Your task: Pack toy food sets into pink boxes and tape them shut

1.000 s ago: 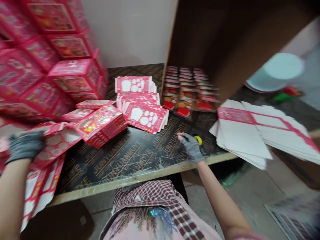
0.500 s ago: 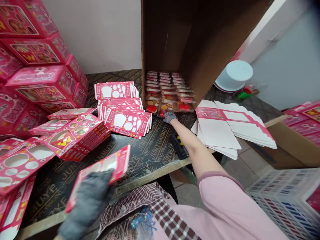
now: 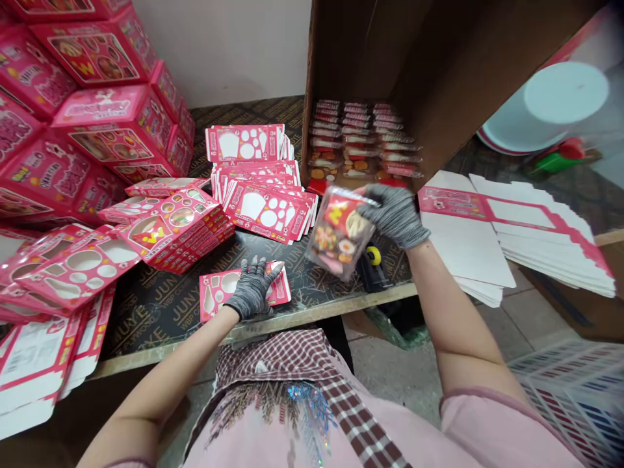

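Note:
My left hand [image 3: 253, 290], in a grey glove, lies on a flattened pink window box [image 3: 213, 289] near the table's front edge. Its fingers are spread over the card. Off the table, my gloved right hand [image 3: 394, 213] grips the upper right corner of a clear packet [image 3: 338, 234] holding toy food pieces. A fried egg, fries in a red pouch and several small pieces show through the film. Behind that hand, rows of similar packets [image 3: 358, 133] stand inside a large brown carton [image 3: 433, 84] on its side.
Stacked pink boxes [image 3: 104, 120] rise at the left, beside flatter boxes [image 3: 175, 224]. Pink window cards [image 3: 266, 208] lie mid-table. White-and-pink card sheets [image 3: 531, 227] fan out at the right. A tape dispenser [image 3: 374, 263] sits near the edge; a white tub [image 3: 565, 94] stands behind.
My right hand has drawn back from the carton with a packet. My left hand has set the pink box down flat on the table and now rests spread on it.

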`<state>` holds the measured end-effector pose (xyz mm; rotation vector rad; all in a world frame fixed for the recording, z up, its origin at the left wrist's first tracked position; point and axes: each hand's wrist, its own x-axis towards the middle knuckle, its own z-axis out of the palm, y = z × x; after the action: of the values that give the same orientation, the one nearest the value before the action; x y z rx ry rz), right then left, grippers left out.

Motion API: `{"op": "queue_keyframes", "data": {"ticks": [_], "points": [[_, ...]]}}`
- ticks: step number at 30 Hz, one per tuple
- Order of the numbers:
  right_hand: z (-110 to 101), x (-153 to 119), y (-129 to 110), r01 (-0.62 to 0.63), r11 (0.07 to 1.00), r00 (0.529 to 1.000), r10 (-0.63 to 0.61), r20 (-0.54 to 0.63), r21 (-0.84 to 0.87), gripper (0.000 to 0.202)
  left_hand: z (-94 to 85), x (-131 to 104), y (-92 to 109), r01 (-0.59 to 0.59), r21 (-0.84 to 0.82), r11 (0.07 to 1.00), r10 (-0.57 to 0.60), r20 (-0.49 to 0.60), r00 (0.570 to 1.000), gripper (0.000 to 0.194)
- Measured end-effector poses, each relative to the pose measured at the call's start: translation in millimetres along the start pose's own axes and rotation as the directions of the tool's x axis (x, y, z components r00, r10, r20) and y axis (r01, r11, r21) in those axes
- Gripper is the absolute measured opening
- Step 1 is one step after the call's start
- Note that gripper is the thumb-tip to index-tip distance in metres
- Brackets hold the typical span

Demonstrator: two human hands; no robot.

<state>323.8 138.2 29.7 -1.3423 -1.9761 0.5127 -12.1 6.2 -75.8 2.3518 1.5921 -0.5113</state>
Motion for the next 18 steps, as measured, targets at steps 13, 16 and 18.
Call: {"op": "queue_keyframes", "data": {"ticks": [13,16,18], "points": [[114.9,-110.9,14.8,-0.4,0.833,0.908,0.303,0.291,0.382,0.098,-12.3,-10.2,-36.3,-0.056,-0.225,0.973,-0.047,-0.431,0.901,0.128],[95.9,-107.6,6.2,-0.28,0.856,0.959,0.228,0.168,0.434,0.085,-14.9,-12.0,-35.7,-0.068,-0.239,0.969,-0.053,-0.466,0.883,0.128],[82.5,-103.5,-1.8,-0.213,0.884,0.977,0.186,0.105,0.417,0.085,-15.4,-12.6,-33.0,-0.073,-0.249,0.966,-0.056,-0.474,0.879,0.127]]}}
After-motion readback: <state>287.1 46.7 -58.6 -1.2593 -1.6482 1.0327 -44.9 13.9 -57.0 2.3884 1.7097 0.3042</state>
